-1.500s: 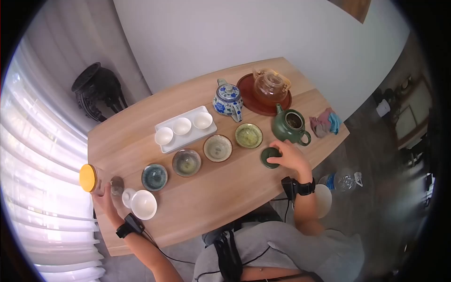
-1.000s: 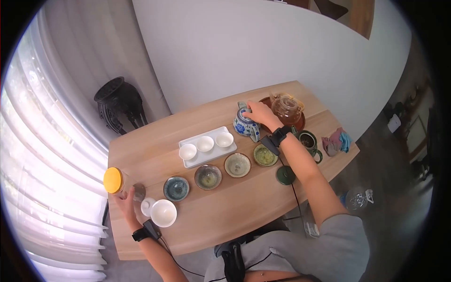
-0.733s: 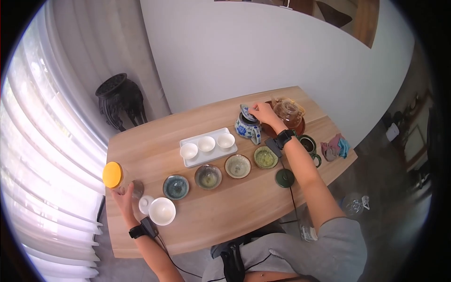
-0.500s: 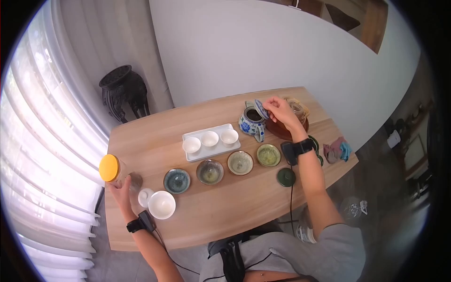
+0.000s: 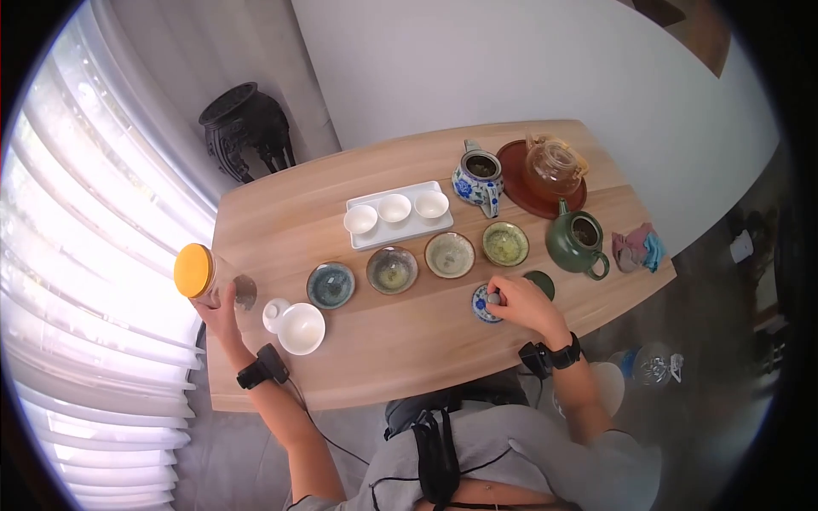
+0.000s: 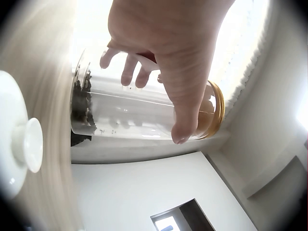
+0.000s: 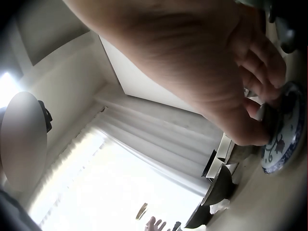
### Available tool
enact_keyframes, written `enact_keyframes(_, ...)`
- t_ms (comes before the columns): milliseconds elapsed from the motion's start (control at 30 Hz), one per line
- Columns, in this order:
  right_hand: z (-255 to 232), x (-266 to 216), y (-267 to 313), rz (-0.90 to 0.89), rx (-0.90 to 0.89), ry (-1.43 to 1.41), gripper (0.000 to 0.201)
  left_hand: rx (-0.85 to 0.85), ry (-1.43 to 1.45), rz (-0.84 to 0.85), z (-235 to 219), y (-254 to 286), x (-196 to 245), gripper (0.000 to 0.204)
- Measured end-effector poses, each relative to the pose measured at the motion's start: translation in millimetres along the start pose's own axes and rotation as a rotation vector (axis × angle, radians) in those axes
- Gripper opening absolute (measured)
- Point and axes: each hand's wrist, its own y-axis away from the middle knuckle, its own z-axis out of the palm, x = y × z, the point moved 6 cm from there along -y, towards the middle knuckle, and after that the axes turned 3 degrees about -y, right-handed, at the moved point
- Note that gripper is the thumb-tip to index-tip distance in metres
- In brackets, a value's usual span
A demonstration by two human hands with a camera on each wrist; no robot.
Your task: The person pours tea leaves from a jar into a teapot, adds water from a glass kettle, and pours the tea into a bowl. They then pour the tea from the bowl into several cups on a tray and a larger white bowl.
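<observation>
At the left, my left hand (image 5: 220,319) grips a clear glass jar (image 6: 134,108) with a yellow lid (image 5: 193,271); dark dried leaves lie at its bottom. Thumb and fingers wrap opposite sides of the jar in the left wrist view. My right hand (image 5: 532,308) pinches the knob of a blue-and-white teapot lid (image 7: 284,144), low at the front of the table beside a green teapot lid (image 5: 542,284), which is partly hidden by the hand. The blue-and-white teapot (image 5: 477,180) stands uncovered at the back. A green teapot (image 5: 575,244), also lidless, is to its right.
A glass teapot (image 5: 554,166) sits on a round red-brown tray (image 5: 518,192). Three white cups stand on a white tray (image 5: 399,236). Several glazed bowls (image 5: 392,270) form a row; a white gaiwan bowl (image 5: 302,330) with its lid (image 5: 274,315) and a crumpled cloth (image 5: 637,249) flank them.
My right hand left the green lid, lifted the lid off the blue-and-white teapot and brought it toward the front edge beside the green one. My left hand stays on the jar.
</observation>
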Motion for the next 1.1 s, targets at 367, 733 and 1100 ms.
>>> enact_keyframes(367, -50.3, -113.3, -12.2, -0.207, 0.108, -0.33, 0.068, -0.624, -0.193, 0.147, 150.2, 146.0, 175.4, 0.086)
enact_keyframes(733, -44.0, -154.7, -14.5, -0.342, 0.017, -0.036, 0.075, -0.649, -0.408, 0.478, 177.3, 178.5, 204.7, 0.086)
enact_keyframes(1100, 48.7, -92.1, 2.7, -0.454, -0.237, 0.101, 0.08, -0.489, -0.229, 0.377, 168.6, 117.9, 182.2, 0.089)
